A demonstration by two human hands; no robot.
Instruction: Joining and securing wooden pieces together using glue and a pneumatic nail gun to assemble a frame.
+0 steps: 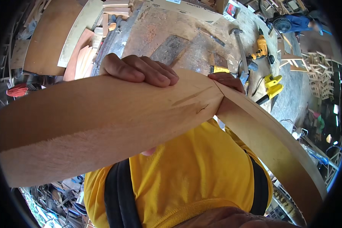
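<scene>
Two pale wooden boards meet at an angled joint close in front of my yellow shirt. The wide left board (102, 110) stretches to the left rim, and the narrower right board (269, 140) slants down to the lower right. My left hand (144, 70) curls its fingers over the top edge of the left board; its thumb is mostly hidden behind the wood. Just right of the seam, the fingers of my right hand (228, 81) wrap the upper edge of the right board, with the rest of that hand out of sight. A small dark crack shows near the joint.
Beyond the boards, a worn workbench (148, 28) carries a hammer (239, 47), a yellow drill (260, 46), a yellow blower (273, 88) and a chisel-like tool (212, 37). A cardboard box (190, 9) lies at the back. Wooden stools (319, 72) stand far right; wood panels (51, 36) lean left.
</scene>
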